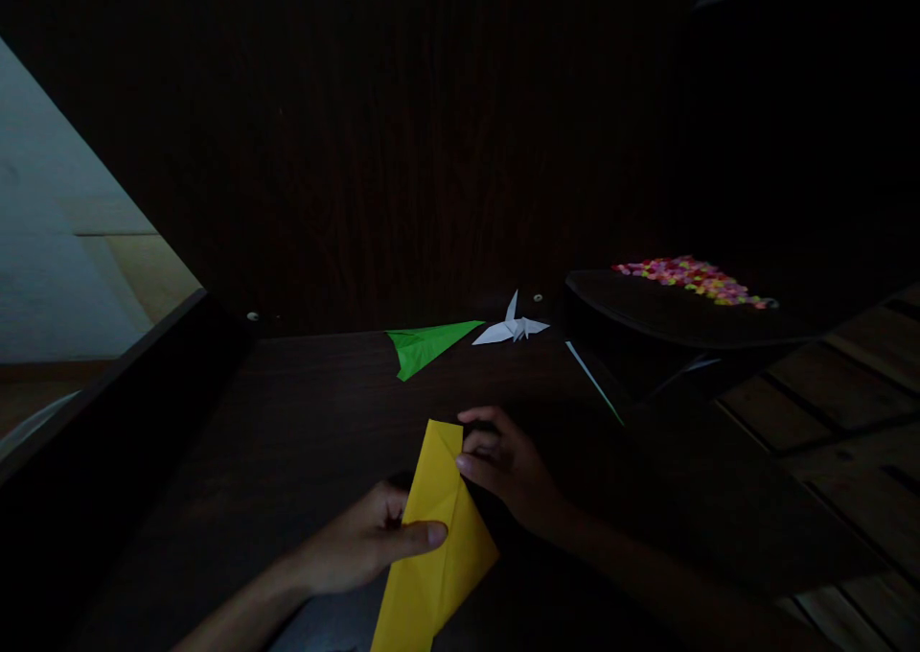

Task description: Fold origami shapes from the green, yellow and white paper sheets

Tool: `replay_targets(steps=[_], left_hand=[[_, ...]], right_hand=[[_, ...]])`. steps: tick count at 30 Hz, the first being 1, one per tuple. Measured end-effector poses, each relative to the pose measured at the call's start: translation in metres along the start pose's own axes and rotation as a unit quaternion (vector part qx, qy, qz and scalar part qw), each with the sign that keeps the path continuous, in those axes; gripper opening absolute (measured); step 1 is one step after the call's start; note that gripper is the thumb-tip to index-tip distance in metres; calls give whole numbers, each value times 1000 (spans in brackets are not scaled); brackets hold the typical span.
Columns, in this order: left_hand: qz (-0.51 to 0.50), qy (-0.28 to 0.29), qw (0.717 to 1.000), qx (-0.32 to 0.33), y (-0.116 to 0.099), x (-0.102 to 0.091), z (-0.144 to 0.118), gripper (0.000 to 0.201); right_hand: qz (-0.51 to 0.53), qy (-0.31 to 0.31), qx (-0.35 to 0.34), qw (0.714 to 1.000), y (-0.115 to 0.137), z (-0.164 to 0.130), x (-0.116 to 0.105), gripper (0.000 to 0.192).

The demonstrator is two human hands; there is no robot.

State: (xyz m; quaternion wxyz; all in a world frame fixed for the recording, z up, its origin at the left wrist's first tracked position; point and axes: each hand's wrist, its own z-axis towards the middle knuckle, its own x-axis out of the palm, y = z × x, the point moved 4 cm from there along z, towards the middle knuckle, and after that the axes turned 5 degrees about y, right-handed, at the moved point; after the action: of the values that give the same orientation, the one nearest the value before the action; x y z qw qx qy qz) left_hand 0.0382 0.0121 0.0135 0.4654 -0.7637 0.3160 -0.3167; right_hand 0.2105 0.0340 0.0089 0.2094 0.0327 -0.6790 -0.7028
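- Here, the dark wooden table (302, 422) spreads under both hands and runs away from the fingertips to a dark back panel.
- A dark tray (647, 312) sits well beyond the right fingers, off to their right, with a heap of small bright pieces (694, 280) on it.
- The yellow paper (435, 532), folded into a long pointed shape, lies on the table between the two hands, its upper end reaching up beside the right fingertips.
- The left hand (363, 542) rests on the paper's left edge, fingers curled, with the thumb stretched flat across the sheet and pressing it down.
- The right hand (507, 465) touches the paper's upper right edge, fingers bent and pinched close on the fold near the top corner; whether they grip or only press it I cannot tell.
- A green folded paper (425, 345) lies well beyond the fingertips of both hands.
- A small white paper crane (512, 328) stands just right of the green one, equally far from the fingers.
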Motion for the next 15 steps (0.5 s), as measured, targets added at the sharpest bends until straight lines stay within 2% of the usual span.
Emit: replay_targets(steps=[3, 7, 10, 12, 15], left_hand=[[-9, 6, 1000, 0, 0, 0, 2, 37], [-5, 10, 1000, -3, 3, 0, 1, 39], [-5, 6, 1000, -1, 2, 1, 0, 37], [-19, -23, 1000, 2, -1, 0, -1, 35], [-56, -99, 993, 22, -6, -6, 0, 38]], right_hand=[[12, 6, 20, 1000, 1, 2, 0, 39], [4, 48, 65, 997, -5, 3, 2, 28], [-20, 71, 72, 995, -7, 4, 3, 27], [-43, 62, 63, 995, -7, 4, 2, 25], [-63, 50, 51, 995, -6, 2, 1, 28]])
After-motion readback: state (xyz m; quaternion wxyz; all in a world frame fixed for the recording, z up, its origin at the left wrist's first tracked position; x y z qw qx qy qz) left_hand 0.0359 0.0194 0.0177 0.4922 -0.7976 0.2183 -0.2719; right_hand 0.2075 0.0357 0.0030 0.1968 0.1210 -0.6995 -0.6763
